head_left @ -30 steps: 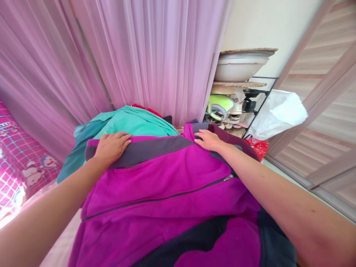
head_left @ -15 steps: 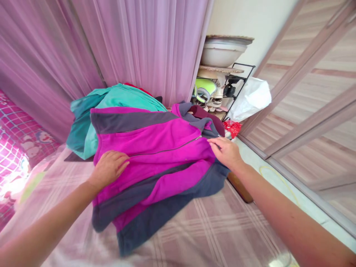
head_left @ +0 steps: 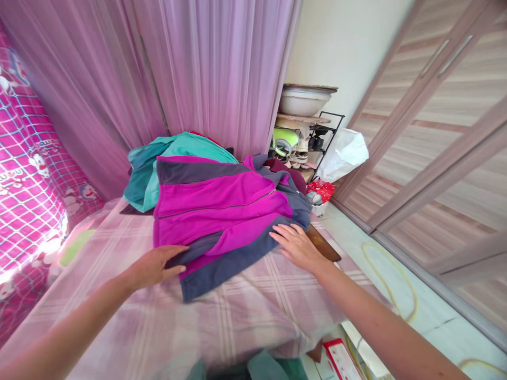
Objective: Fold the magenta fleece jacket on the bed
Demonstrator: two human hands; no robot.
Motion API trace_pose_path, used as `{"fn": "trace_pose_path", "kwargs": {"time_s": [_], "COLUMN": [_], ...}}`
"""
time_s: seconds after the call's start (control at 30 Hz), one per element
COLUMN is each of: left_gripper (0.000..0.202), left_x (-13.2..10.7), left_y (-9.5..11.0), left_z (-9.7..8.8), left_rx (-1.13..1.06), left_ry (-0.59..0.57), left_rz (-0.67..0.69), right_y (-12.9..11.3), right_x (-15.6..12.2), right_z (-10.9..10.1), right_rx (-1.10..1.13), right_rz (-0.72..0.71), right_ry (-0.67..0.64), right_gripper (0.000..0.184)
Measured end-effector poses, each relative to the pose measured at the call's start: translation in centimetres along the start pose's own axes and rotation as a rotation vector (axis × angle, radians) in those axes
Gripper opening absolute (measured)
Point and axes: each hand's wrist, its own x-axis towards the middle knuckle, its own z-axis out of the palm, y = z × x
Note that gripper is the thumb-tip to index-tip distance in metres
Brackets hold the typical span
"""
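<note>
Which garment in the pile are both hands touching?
The magenta jacket with grey bands, lying on top; the teal garment behind it is untouched.

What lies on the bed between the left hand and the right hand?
In the head view, the lower hem of the magenta and grey jacket spans between the left hand and right hand; both touch it.
</note>
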Motion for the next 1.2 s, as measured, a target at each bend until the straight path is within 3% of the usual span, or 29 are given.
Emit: {"fn": "trace_pose_path", "kwargs": {"time_s": [0.13,0.23,0.33,0.43,0.5,0.57,0.63,0.8,0.9,1.0,1.1,1.2], "left_gripper": [0.051,0.049,0.047,0.042,0.038,0.035,0.036,0.041,0.047,0.05,0.047,0.038], "left_x": [0.2,0.2,-1.0,-3.5,-5.2,-6.2,-6.4,-5.2,-5.2,-5.7,-5.9,-5.6], "left_y": [0.1,0.1,-0.5,-1.9,-3.0,-3.8,-4.0,-3.0,-3.2,-3.9,-4.2,-4.2], "left_z": [0.4,-0.4,-3.0,-6.0,-6.9,-6.6,-5.5,-3.3,-2.8,-2.4,-2.0,-2.1], "left_rx": [-0.002,-0.031,-0.053,-0.044,-0.023,-0.006,0.009,0.062,0.09,0.104,0.089,0.04], "left_ry": [-0.015,0.016,0.044,0.043,0.016,-0.024,-0.066,-0.152,-0.18,-0.187,-0.174,-0.151], "left_rz": [0.002,-0.018,-0.002,0.004,-0.015,-0.042,-0.075,-0.101,-0.086,-0.071,-0.051,-0.064], "right_y": [0.8,1.4,2.5,3.7,4.3,4.6,4.9,5.1,3.7,1.1,-1.4,-2.3], "right_x": [2.1,3.3,3.6,3.1,2.6,2.4,2.7,3.9,3.8,3.3,3.2,4.7], "right_z": [0.9,0.3,-2.3,-5.7,-7.1,-7.1,-5.7,-2.0,-2.3,-3.8,-4.9,-5.1], "right_rx": [-0.043,0.079,0.313,0.568,0.706,0.782,0.775,0.522,0.331,0.191,0.213,0.375], "right_rz": [0.109,0.25,0.372,0.315,0.285,0.304,0.324,0.306,0.223,0.026,-0.174,-0.21], "right_ry": [0.056,0.077,0.01,-0.166,-0.273,-0.34,-0.335,-0.259,-0.233,-0.172,-0.196,-0.302], "right_gripper": [0.048,0.041,0.034,0.029,0.027,0.027,0.027,0.029,0.058,0.081,0.064,0.035]}}
